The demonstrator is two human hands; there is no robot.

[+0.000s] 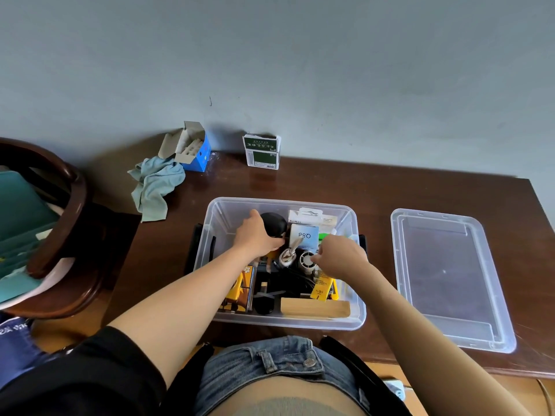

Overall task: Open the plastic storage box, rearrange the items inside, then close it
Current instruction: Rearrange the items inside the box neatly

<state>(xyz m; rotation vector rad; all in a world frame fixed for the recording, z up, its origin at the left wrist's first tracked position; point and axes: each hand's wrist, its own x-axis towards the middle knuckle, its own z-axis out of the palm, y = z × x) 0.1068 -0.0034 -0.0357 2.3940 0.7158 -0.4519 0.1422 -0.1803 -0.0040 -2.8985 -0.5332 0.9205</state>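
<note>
The clear plastic storage box (359, 307) stands open on the dark wooden table, full of small items. Its clear lid (450, 277) lies flat to the right of it. My left hand (256, 235) is inside the box, fingers wrapped around a black rounded object (274, 222) at the back. My right hand (341, 255) reaches in from the right and pinches a small round white fan (306, 261). A white "Q80" box (304, 235), a yellow box (240, 292) and a wooden block (315, 307) also lie inside.
At the back of the table are a blue carton (195, 151) with open flaps, a crumpled light blue cloth (156, 184) and a green and white box (262, 151). A dark wooden chair (72, 229) stands to the left. The wall runs behind the table.
</note>
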